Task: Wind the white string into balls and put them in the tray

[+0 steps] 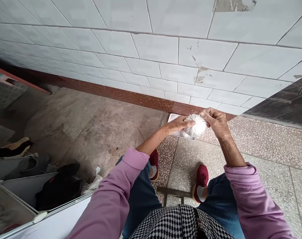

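Note:
A round white pom-pom (196, 125) with many thin strands is held up in front of me, its right side bright with glare. My left hand (180, 124) grips it from the left, thumb lying across its front. At its upper right edge, my right hand (215, 121) is closed in a pinch on the strands; the fingertips partly hide what they hold. Below the hands, a shallow white box (174, 117) rests on the floor against the wall. Inside it lies a smaller white piece (184, 134), partly covered by the pom-pom.
A tiled wall (146, 46) with a brown skirting runs ahead, and a dark door (290, 103) stands at right. Shelves (24, 192) with dark shoes are at lower left. My red shoes (202, 176) flank a low wooden bar (174, 192). A checked cloth (170, 224) covers my lap.

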